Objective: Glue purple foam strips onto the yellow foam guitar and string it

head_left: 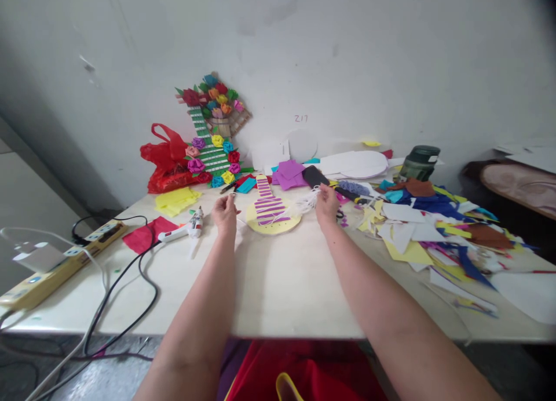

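A yellow cutout (293,222) with a round base and a narrow neck lies flat on the table, crossed by purple strips and edged with small dark dots. My right hand (326,207) is closed on a loose bundle of white string (307,201) just right of the cutout. To its left, my left hand (224,214) pinches a thin white strand, which seems to run across the cutout toward the bundle. Both hands are above the tabletop, one on each side of the cutout.
A glue gun (196,222) lies left, its cable near a yellow power strip (89,256). Paper-flower decorations (212,152) and a red plastic bag (167,160) stand behind. Purple paper (290,174) and a black phone (314,176) lie ahead; paper scraps (434,227) and a dark green bottle (419,163) sit right.
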`<state>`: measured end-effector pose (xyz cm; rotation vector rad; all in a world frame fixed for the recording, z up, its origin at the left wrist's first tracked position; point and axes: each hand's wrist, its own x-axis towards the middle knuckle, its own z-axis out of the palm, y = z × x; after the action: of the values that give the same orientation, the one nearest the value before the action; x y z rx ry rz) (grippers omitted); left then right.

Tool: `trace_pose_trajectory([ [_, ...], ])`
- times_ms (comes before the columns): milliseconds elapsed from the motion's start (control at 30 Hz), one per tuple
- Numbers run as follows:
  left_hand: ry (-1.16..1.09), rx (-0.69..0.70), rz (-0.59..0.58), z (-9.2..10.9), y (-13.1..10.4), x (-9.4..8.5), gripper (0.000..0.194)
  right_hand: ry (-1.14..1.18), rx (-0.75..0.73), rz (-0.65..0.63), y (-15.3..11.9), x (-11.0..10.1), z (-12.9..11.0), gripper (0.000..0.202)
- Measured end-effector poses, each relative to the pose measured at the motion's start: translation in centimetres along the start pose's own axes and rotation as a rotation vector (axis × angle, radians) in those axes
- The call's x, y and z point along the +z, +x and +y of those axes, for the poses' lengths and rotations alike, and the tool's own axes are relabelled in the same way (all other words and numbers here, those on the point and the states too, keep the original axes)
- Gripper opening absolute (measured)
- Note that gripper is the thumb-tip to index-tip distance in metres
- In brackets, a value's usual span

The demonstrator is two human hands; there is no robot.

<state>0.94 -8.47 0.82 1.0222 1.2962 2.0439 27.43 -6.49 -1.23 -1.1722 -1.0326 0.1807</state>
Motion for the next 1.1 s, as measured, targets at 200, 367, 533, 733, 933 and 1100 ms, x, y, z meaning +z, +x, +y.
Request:
trace_pose_trajectory([
  [200, -0.106, 0.008, -0.087, 0.7, 0.3, -0.6, 0.028, -0.424, 0.089, -0.301, -0.7, -0.5, -1.5, 0.030],
  [367, -0.136, -0.006, -0.172, 1.0, 0.4, -0.8, 0.029, -0.662, -0.302, -0.629, -2.1, -0.1, -3.4, 0.029],
  [533, -0.162, -0.042, -0.219, 1.1, 0.3, -0.9, 0.029, -0.850, -0.534, -0.782, -2.8, 0.2, -3.1, 0.042],
  [733, -0.165, -0.059, -0.278, 1.3, 0.0, -1.2, 0.027, -0.942, -0.501, -0.742, -2.6, 0.2, -3.2, 0.023],
  [933, 0.062, -0.047, -0.391, 1.1, -0.5, -1.1, 0.024, -0.650, -0.466, -0.616, -2.7, 0.8, -4.2, 0.018],
  [1100, 0.426, 0.246, -0.642, 1.2, -1.5, -0.3, 0.040, -0.373, -0.303, -0.585, -3.9, 2.0, -5.1, 0.019],
])
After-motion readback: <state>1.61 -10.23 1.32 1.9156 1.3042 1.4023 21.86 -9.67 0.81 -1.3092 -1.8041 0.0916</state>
